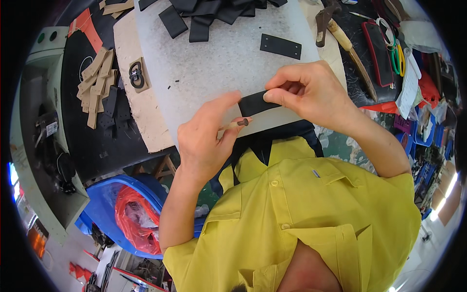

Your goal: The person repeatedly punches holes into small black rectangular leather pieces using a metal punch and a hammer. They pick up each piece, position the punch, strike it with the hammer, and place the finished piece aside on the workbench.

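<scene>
Above the near edge of the white board (204,73), my right hand (311,92) pinches a short black strip (255,103) between thumb and fingers. My left hand (204,134) is closed round a small rod-shaped tool with a rusty brown end (242,122), possibly a punch. Its index finger reaches up to the left end of the strip; whether it presses on it I cannot tell. Farther off on the board lies another black strip (280,46) with small holes at its ends. A heap of black strips (214,14) covers the far side.
Tan strips (97,82) and darker strips (114,107) are piled at the left, near a black buckle-like piece (137,74). A hammer (340,36) lies at the right, beside a red phone-shaped case (377,53) and scissors (399,58). A blue bin (104,194) stands below left.
</scene>
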Tool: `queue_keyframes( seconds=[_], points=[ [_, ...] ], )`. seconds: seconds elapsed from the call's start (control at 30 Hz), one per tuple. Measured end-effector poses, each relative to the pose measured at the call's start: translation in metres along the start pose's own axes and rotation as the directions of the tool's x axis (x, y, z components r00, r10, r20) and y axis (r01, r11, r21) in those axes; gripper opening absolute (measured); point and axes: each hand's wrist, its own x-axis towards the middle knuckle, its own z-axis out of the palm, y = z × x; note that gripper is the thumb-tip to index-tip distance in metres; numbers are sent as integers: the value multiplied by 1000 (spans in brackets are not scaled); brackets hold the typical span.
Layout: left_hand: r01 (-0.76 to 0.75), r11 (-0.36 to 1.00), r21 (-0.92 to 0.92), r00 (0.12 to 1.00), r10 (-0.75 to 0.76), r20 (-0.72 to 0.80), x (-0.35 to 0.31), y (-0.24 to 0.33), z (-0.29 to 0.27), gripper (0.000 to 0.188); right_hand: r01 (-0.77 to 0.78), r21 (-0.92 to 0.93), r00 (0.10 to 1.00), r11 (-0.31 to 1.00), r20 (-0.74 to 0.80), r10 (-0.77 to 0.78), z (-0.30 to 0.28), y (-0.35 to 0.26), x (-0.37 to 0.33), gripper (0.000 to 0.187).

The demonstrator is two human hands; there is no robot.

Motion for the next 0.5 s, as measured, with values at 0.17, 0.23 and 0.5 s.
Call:
queue_keyframes(
  seconds=[0.17, 0.23, 0.5],
  points=[
    [-93, 993, 72, 994, 90, 55, 1, 0, -1, 28, 157, -231, 986, 960, -25, -168, 0, 0, -1, 13],
    [-96, 989, 111, 993, 87, 78, 1, 4, -2, 28, 336, -458, 914, 823, -51, -402, 0, 4, -2, 13],
    [-136, 982, 133, 988, 125, 85, 3, 1, -3, 31, 507, -325, 833, 798, -54, -551, -1, 17, -16, 46]
  ],
)
